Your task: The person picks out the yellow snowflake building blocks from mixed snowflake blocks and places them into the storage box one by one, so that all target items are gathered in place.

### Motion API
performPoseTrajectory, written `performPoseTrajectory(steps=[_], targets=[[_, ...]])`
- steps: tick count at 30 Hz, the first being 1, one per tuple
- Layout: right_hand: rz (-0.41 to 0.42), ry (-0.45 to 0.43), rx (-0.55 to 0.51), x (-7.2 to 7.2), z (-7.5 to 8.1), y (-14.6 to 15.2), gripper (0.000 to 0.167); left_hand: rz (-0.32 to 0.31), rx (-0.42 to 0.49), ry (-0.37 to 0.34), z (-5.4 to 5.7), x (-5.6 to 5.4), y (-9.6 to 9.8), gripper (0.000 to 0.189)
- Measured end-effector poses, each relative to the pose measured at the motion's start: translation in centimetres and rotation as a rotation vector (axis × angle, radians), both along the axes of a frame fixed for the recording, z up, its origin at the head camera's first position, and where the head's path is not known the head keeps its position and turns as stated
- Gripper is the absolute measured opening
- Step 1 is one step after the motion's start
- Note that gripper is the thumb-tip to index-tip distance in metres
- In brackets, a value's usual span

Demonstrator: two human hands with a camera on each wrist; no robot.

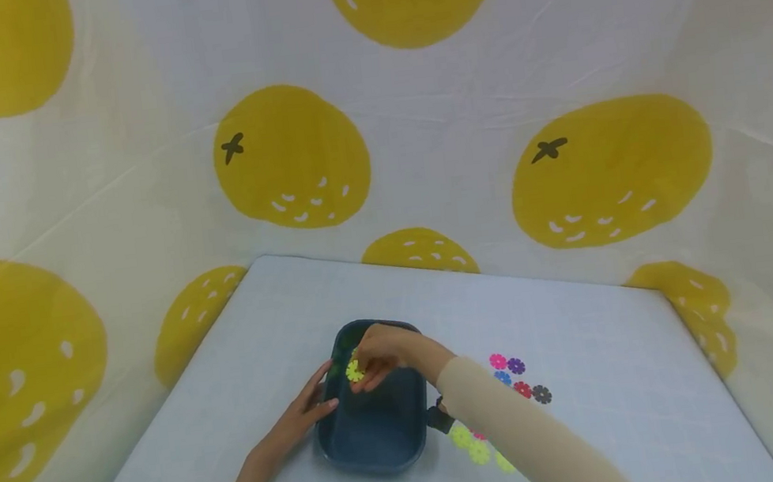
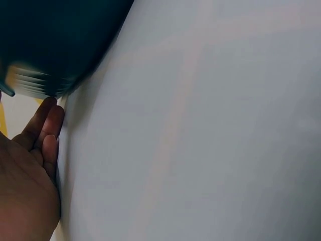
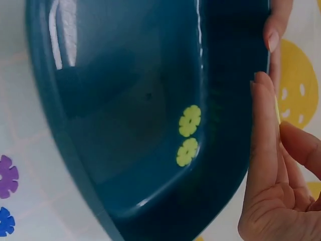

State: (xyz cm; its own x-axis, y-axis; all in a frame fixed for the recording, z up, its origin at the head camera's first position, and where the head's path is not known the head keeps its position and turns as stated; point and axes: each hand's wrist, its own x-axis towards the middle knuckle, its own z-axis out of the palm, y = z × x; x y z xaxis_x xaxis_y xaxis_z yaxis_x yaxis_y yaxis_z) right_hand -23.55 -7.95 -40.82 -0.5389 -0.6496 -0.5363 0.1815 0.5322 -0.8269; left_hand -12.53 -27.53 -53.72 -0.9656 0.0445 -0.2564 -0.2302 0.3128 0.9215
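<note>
A deep blue-green tub (image 1: 373,441), smooth and glossy with rounded corners and a slim rim, stands on the desk (image 1: 605,335), whose pale covering carries a faint check of broad lines. The right hand (image 1: 385,351) reaches over the tub's far left part, pinching a yellow-green flower piece (image 1: 353,370) between thumb and fingers; seen edge-on from the right wrist, the piece is a thin sliver. The left hand (image 1: 305,409) lies spread and fairly straight at the tub's left side, its thumb at the rim and its fingers along the outer wall.

Inside, two flat flower discs (image 3: 189,121) with notched petals lie side by side against the curve of the floor. Right of the tub lie more flat, scalloped pieces: pink (image 1: 498,361), purple (image 1: 516,366), blue (image 1: 502,377), red (image 1: 523,390) and dark grey (image 1: 542,394), with yellow-green ones (image 1: 478,451) nearer, partly behind the cream sleeve (image 1: 522,424). Softly creased white cloth (image 1: 445,123) with big rounded yellow fruit shapes hangs behind.
</note>
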Motion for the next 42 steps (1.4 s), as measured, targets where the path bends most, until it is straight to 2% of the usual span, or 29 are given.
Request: performPoseTrajectory(steps=[5,12,18,23,30,35,37,42], targets=[[-0.006,-0.021,0.04,-0.6,-0.7,-1.3,0.017,0.003,0.019,-0.014,0.0,0.0,-0.1,0.074],[0.014,-0.05,0.111,-1.5,-1.5,-1.9,0.017,-0.004,0.026,0.02,-0.2,-0.1,-0.1,0.073],[0.046,-0.039,0.188,-1.8,-2.4,-2.1,0.021,0.013,0.038,-0.006,0.0,0.1,-0.1,0.071],[0.0,-0.037,0.267,-1.5,-3.0,-2.6,0.018,0.021,0.047,-0.007,0.3,0.2,-0.1,0.071],[-0.061,-0.02,0.284,-1.0,-4.0,-3.0,0.017,0.017,0.051,-0.004,0.3,0.2,0.1,0.071],[-0.093,0.026,0.331,-0.6,-4.0,-3.1,0.016,0.02,0.046,0.0,0.1,0.0,0.2,0.072],[-0.107,0.048,0.345,-0.4,-3.9,-3.2,0.019,0.021,0.045,0.003,0.0,0.0,0.2,0.072],[-0.13,0.065,0.332,-0.1,-3.9,-3.4,0.04,0.023,0.055,0.017,0.0,0.2,0.1,0.071]])
